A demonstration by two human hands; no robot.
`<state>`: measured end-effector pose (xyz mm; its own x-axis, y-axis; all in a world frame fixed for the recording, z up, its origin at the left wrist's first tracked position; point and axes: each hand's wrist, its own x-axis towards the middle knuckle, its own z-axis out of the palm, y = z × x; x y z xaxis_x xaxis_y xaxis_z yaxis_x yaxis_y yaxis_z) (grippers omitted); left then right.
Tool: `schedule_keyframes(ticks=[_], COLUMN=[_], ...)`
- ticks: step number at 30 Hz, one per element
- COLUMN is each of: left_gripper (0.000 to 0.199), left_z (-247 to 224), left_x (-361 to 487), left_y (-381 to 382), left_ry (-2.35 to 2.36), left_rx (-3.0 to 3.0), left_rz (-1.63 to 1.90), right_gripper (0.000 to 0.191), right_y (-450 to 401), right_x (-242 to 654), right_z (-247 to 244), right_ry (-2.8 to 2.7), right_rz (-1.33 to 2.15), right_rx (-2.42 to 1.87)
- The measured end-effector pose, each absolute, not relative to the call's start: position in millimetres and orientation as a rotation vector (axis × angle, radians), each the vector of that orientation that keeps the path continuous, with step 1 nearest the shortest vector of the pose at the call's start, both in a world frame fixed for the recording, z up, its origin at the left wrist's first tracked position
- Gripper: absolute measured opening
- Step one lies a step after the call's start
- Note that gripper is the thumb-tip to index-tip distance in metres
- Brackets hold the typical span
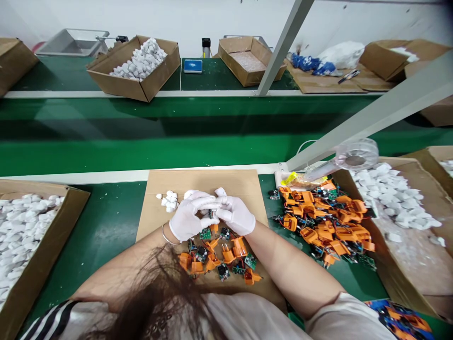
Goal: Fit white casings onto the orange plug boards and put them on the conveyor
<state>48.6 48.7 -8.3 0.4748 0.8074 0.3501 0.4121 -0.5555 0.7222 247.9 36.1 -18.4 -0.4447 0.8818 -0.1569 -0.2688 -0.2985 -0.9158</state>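
My left hand (pixel 191 216) and my right hand (pixel 236 215), both in white gloves, meet over a cardboard sheet (pixel 203 179). Between them the fingers are closed around a small part (pixel 212 214), mostly hidden, with a dark bit showing. A white piece (pixel 220 191) sticks up at the fingertips of my right hand. Left of my hands lie several small white pieces (pixel 171 200). Nearer my body, orange plug housings (pixel 228 253) with green circuit boards (pixel 251 261) are spread on the cardboard.
A large pile of orange housings (pixel 325 219) lies on the right. Boxes of white pieces stand at the left (pixel 42 259), right (pixel 421 259) and back (pixel 141 92). A slanted metal post (pixel 354 125) and a clear tape roll (pixel 357 155) are at the right.
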Motion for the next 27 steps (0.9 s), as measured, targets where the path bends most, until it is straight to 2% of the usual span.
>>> schedule_keyframes(ticks=[3,5,8,9,13,15,23,27], left_gripper=[0.043,0.053,0.067,0.063,0.024,0.016,0.030,0.027], left_z=[-10,-8,-2,-1,1,0,-2,-8], left_x=[46,45,46,47,52,53,51,48], left_y=[48,49,51,51,50,50,53,54], left_ry=[1.051,1.046,0.912,0.859,0.872,0.940,0.794,0.788], left_rx=[2.173,2.179,2.244,2.271,2.262,2.206,2.266,2.301], left_rz=[1.062,1.102,0.966,0.911,0.919,0.980,0.903,0.915], right_gripper=[0.048,0.046,0.042,0.041,0.043,0.046,0.027,0.033], right_y=[37,38,40,41,42,41,46,46], right_x=[244,245,249,250,251,250,253,250], right_z=[-8,-4,-1,-2,-5,-6,3,11], right_ry=[-0.942,-0.914,-0.968,-0.995,-1.082,-1.122,-1.421,-1.537], right_rz=[1.950,1.971,1.980,1.996,1.976,1.908,1.870,1.828], right_rx=[-0.743,-0.742,-0.814,-0.828,-0.850,-0.879,-0.804,-0.786])
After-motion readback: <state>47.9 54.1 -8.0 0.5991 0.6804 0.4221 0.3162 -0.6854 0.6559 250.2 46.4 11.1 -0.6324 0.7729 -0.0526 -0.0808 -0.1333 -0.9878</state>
